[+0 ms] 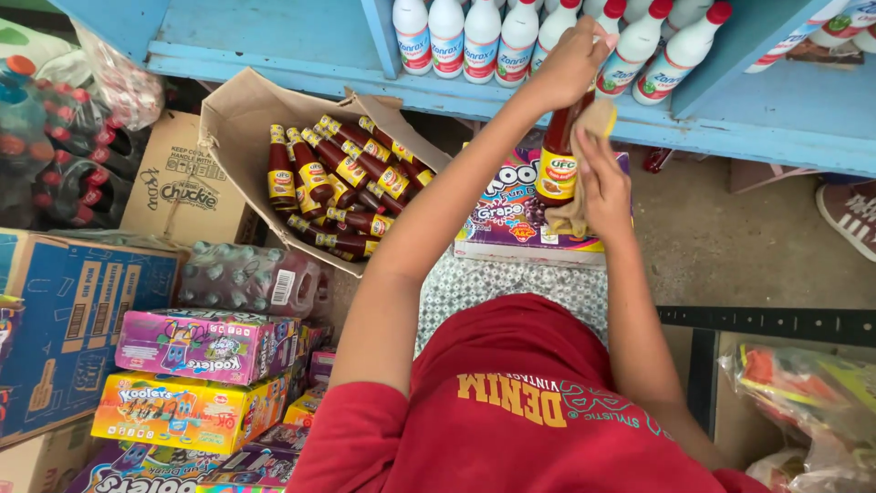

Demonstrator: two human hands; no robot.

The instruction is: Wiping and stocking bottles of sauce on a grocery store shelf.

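My left hand (570,64) grips the top of a dark red sauce bottle (557,151) with a yellow label and holds it upright in front of a blue shelf. My right hand (604,187) presses a tan cloth (599,119) against the bottle's side; more of the cloth hangs below the bottle. Both arms reach forward over my red shirt. An open cardboard box (239,119) to the left holds several matching sauce bottles (342,178) lying on their sides.
White bottles with red caps (482,41) line the blue shelf (274,46). A purple drink carton (506,224) lies under the held bottle. Colourful cartons (205,347), a shrink-wrapped bottle pack (251,278) and cardboard boxes crowd the left. A shoe (853,215) shows at far right.
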